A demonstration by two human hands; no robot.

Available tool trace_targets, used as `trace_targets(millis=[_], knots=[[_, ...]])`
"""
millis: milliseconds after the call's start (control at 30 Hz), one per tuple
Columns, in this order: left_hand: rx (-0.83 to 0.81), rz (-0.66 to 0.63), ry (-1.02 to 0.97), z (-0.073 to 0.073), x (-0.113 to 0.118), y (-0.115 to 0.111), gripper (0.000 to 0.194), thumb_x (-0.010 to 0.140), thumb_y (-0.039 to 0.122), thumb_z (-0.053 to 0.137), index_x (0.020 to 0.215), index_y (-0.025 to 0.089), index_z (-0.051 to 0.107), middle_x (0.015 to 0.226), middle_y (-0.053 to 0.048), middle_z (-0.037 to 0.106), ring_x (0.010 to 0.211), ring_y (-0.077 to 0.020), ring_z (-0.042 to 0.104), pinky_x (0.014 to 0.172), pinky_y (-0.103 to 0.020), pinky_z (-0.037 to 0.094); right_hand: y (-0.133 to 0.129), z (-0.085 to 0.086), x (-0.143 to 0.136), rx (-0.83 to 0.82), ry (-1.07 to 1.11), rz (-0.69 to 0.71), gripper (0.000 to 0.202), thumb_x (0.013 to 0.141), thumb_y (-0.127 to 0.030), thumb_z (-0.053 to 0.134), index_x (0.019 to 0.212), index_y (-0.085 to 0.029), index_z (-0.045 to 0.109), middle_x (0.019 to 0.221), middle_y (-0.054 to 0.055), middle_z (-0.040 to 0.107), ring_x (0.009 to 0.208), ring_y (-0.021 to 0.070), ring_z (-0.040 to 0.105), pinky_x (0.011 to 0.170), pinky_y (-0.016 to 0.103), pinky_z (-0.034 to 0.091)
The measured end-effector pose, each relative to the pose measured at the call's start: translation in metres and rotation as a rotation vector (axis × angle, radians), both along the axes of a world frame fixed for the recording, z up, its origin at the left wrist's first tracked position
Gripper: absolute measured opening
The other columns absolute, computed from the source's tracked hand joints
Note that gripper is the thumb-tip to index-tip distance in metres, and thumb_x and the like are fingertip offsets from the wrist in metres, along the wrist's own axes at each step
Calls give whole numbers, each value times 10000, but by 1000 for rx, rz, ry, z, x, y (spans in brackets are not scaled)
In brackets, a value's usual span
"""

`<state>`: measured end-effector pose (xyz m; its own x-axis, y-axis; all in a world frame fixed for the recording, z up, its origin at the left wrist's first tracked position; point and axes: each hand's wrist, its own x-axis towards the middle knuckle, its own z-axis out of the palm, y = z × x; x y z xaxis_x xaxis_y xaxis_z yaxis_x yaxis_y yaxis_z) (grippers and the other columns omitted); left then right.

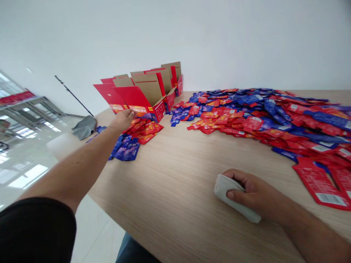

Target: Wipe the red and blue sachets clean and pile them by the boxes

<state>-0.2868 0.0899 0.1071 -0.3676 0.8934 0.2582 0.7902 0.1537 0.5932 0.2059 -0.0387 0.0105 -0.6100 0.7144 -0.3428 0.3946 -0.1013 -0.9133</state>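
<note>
My right hand (pixel 248 193) is closed round a folded off-white cloth (pixel 233 195), low over the near part of the wooden table (pixel 175 186). My left hand (pixel 123 119) reaches far forward, its fingers curled together at the front of an open red carton (pixel 157 109). Whatever those fingers hold, if anything, is too small to make out. Just below the left hand lies a pile of red pouches (pixel 146 131), and blue pouches (pixel 127 149) lie nearer, partly behind my forearm.
More open cartons (pixel 178 86) stand in a row toward the wall. A long heap of red and blue pouches (pixel 255 109) spreads across the back and right of the table. At the left edge are a grey cloth (pixel 85 127) and a thin black pole (pixel 74 95).
</note>
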Motion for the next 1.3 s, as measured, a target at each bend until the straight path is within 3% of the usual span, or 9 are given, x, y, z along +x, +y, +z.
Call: trace_targets(millis=[133,300,433,567,700,900,1067,1300], knots=[[87,20,40,7,-22,9,402,952,545,618,1012,155,696,1052,-62,784,1372,-332,544,1223,-454,326,0,-3,1,-19,1,5,448,835,-596,727,1092,-242,635,792,-16,587,623,142,505,525,258,381],[166,24,67,3,-29,19,540,920,599,654,1210,144,659,1315,-61,724,1485,-327,421,1274,-493,219,-1,-3,1,-45,35,6,469,823,-635,735,1069,-248,633,797,-19,580,637,144,508,546,260,383],[176,71,124,1,-26,12,499,989,450,605,1362,118,601,1471,-94,642,1450,-329,464,1260,-517,263,-1,-5,1,-45,46,3,489,821,-650,741,1074,-246,634,787,-26,566,634,139,495,542,255,371],[185,105,149,-5,-13,7,418,1015,299,518,1375,112,617,1404,-154,685,1297,-302,621,1162,-469,433,0,-4,0,-36,47,-2,469,819,-615,750,1086,-245,637,796,-25,585,631,141,503,528,251,368],[140,-21,144,-23,28,-2,410,990,339,531,1328,153,669,1283,-135,752,1178,-277,697,1062,-399,525,0,2,-4,8,48,-35,419,771,-509,792,1045,-227,647,816,-14,615,676,152,539,562,254,411],[-83,-412,180,-64,126,-6,309,963,338,572,1192,208,733,1221,-83,784,1128,-238,722,1041,-330,538,-1,7,-5,5,65,-45,415,769,-468,790,1074,-221,656,835,-13,642,690,156,565,576,255,426],[-132,-527,205,-92,190,28,342,941,264,607,1251,193,732,1266,-99,774,1179,-245,713,1054,-325,530,-1,4,-5,32,121,-33,399,773,-450,794,1066,-214,659,840,-12,639,706,152,559,585,248,427],[-158,-478,251,-102,235,95,514,1003,283,548,1488,113,570,1483,-205,643,1359,-307,620,1147,-389,457,0,5,-7,17,119,-47,349,768,-371,775,1052,-211,650,838,-22,640,714,146,561,611,250,438]])
